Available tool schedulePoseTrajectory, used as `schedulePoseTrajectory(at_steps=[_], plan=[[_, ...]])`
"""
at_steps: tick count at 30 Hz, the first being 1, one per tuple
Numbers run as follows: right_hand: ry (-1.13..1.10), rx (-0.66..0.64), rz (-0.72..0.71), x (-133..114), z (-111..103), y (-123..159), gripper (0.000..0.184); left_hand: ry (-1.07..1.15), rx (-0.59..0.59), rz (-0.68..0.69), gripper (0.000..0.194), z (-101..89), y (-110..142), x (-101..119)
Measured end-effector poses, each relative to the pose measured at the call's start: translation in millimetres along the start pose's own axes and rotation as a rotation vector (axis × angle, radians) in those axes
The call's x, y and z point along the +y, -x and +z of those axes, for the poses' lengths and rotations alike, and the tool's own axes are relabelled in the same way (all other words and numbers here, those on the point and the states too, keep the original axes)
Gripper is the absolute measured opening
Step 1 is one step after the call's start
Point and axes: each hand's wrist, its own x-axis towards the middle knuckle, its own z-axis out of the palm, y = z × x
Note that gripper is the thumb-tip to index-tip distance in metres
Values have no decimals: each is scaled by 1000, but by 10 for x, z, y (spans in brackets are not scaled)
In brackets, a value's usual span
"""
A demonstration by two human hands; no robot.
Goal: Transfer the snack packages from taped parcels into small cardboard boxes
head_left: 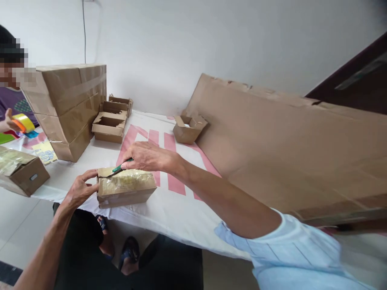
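Note:
A small taped cardboard box [128, 193] lies near the front edge of the cloth-covered table. My left hand [79, 188] grips its left end, with the fingers at the top edge and side. In my right hand [143, 156], closed above the box, is a green utility knife [121, 165]. The knife's tip points down to the left and meets the top of the box near its left end. Clear, yellowish tape covers much of that top. Whether the blade is inside the cardboard I cannot tell.
Stacked cartons [68, 108] stand at the left, beside cut-open boxes [109, 127]. Another taped box [26, 173] sits at the table's left. A small open box [189, 128] is near a large cardboard sheet [281, 149]. At far left, a person's hand [8, 121] holds a tape roll [24, 123].

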Motion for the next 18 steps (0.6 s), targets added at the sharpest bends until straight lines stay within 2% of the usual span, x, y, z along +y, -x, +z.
schedulePoseTrajectory(at_steps=[5,9,18], plan=[[97,8,-21,229,-16,119,26,-6,-23,-29,57,-16,-23,10],[87,17,-53,403,11,252,29,-21,-29,-30,56,0,-28,41],[48,27,3,470,158,262,28,-35,-47,1,54,0,-60,69]])
